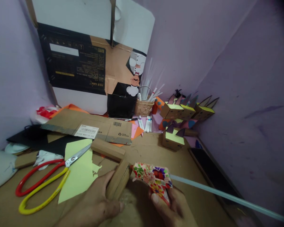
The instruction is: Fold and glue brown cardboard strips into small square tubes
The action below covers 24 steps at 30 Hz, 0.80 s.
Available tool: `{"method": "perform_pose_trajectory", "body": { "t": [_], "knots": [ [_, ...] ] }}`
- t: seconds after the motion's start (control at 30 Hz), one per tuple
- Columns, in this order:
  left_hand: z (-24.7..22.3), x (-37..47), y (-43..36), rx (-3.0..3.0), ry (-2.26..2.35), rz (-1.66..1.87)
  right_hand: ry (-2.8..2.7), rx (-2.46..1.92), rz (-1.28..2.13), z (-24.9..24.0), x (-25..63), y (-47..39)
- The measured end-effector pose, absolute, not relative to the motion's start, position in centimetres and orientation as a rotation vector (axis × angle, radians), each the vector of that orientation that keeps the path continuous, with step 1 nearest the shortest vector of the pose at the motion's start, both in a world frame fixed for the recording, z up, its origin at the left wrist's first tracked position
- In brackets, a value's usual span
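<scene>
My left hand [101, 201] is closed round a small folded cardboard piece [119, 179] near the front of the table. In my right hand [170, 205] is a glue gun [152, 175] covered in flowered paper, with its nozzle touching or very close to the upper right edge of that piece. A long translucent glue stick [217, 190] extends from the back of the gun to the lower right. Just behind the held piece lies a second cardboard strip [107, 148]. Fingers of both hands are partly hidden.
Red and yellow scissors [67, 163] lie on light green paper [78, 170] at left. Behind are flattened cardboard [104, 129], markers [148, 124] and a basket [144, 107] of glue sticks. Small eared boxes [172, 140] stand back right, near a dark tray [210, 170].
</scene>
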<state>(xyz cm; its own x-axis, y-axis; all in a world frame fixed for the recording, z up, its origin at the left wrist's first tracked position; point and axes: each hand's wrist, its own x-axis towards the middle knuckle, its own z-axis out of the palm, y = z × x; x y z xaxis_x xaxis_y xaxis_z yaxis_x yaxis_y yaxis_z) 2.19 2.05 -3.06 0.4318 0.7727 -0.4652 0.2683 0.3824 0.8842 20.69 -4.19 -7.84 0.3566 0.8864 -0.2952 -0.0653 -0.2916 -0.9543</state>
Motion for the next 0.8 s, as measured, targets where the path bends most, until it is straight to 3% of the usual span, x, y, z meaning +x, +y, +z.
{"method": "perform_pose_trajectory", "body": {
  "t": [0.8],
  "knots": [
    [-2.9, 2.2, 1.6, 1.092, 1.204, 0.543, -0.899, -1.468, 1.174, -7.2, 21.9, -2.3]
  ]
}}
